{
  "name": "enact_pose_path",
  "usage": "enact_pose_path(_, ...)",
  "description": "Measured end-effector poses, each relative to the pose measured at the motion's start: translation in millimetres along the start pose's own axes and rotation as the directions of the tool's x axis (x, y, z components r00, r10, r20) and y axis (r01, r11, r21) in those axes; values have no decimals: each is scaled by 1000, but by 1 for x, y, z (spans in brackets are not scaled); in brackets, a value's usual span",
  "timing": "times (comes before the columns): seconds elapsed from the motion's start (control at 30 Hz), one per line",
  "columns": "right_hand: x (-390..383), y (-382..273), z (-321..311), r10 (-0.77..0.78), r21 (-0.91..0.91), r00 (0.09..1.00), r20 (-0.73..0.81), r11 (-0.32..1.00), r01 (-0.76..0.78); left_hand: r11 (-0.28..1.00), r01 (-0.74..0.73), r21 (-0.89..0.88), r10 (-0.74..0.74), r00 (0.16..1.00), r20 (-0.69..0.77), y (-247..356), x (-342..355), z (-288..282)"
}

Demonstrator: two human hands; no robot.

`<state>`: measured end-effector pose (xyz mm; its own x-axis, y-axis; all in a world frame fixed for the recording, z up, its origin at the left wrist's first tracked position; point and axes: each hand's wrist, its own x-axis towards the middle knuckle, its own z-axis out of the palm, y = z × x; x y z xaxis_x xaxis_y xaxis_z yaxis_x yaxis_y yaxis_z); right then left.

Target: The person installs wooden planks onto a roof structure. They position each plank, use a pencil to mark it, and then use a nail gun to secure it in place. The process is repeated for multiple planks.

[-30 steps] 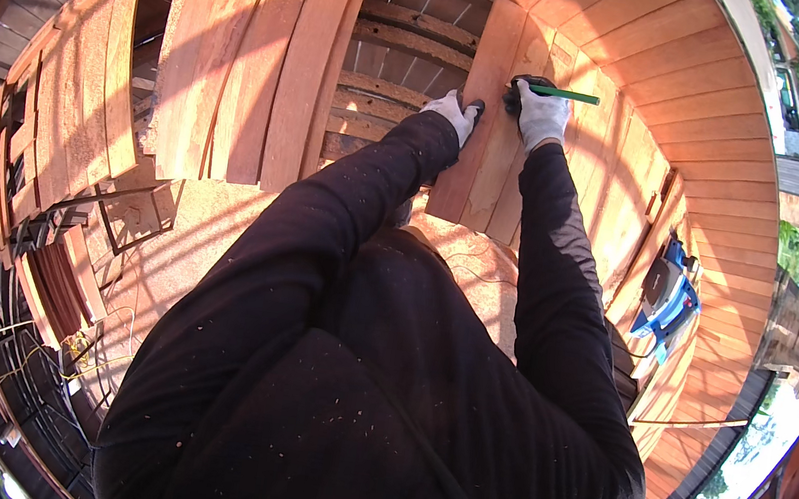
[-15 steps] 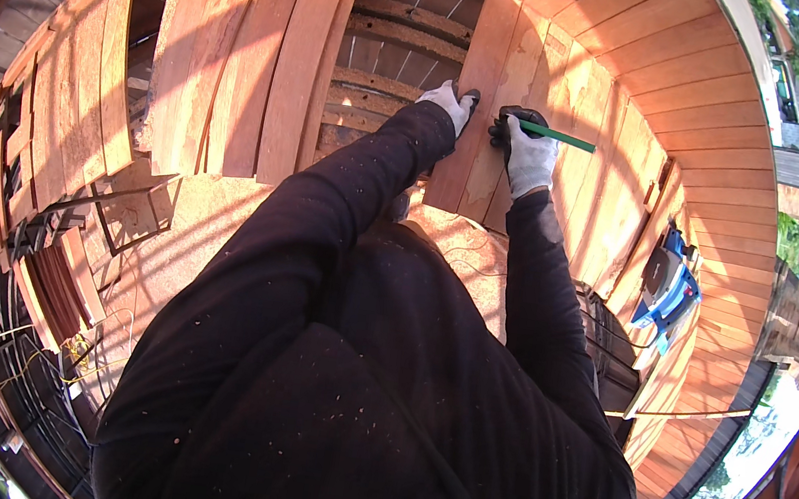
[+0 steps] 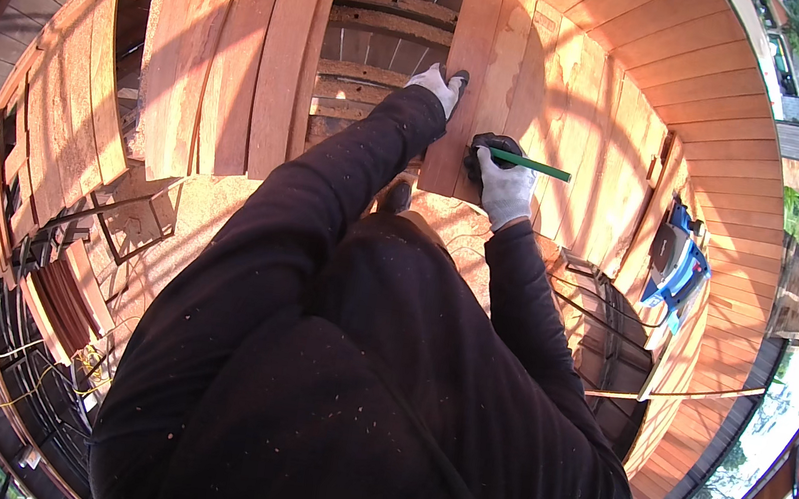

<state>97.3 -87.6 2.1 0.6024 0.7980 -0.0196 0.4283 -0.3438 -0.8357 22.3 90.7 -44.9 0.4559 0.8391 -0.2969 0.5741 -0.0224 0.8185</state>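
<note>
My left hand [image 3: 439,86], in a white glove with dark fingertips, is closed on the left edge of a reddish wooden board [image 3: 478,43]. This board borders a gap in the planking, and several more boards lie side by side to its right. Between the fingers of my gloved right hand [image 3: 506,191] is a green pencil [image 3: 532,165], its back end pointing right. The hand is low over the boards, close to their near ends. Its fingers hide the pencil's tip, so I cannot tell whether it touches wood.
Dark joists [image 3: 394,24] show in the gap left of the held board. Loose boards [image 3: 238,57] lie beyond it. A blue power tool [image 3: 677,264] rests at the right. Stacked wood strips [image 3: 65,301], yellow cord [image 3: 86,368] and dark metal bars are at lower left.
My right hand and the pencil have moved nearer to me along the boards, toward their near ends. My left hand keeps its place on the board edge. The whole view has shifted slightly.
</note>
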Motion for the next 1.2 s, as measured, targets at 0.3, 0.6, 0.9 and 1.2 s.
enact_pose_path(0.3, 6, -8, -1, 173, 43, 983, 56, 984, -176, 999, 33, 24, -35, 997, 71, 11, -4, -12)
enact_pose_path(0.6, 50, -17, -43, 425, 404, 895, 136, 801, -442, 994, -32, -101, 44, 992, 121, -46, 47, 23)
enact_pose_path(0.9, 63, 25, -128, 540, -329, 842, -12, 793, -513, 861, -90, -501, 134, 990, 53, -4, -15, -28)
enact_pose_path(1.2, -22, 77, -297, -328, -642, 687, -648, 720, -262, 772, -209, -600, 238, 971, -32, 24, -68, -29)
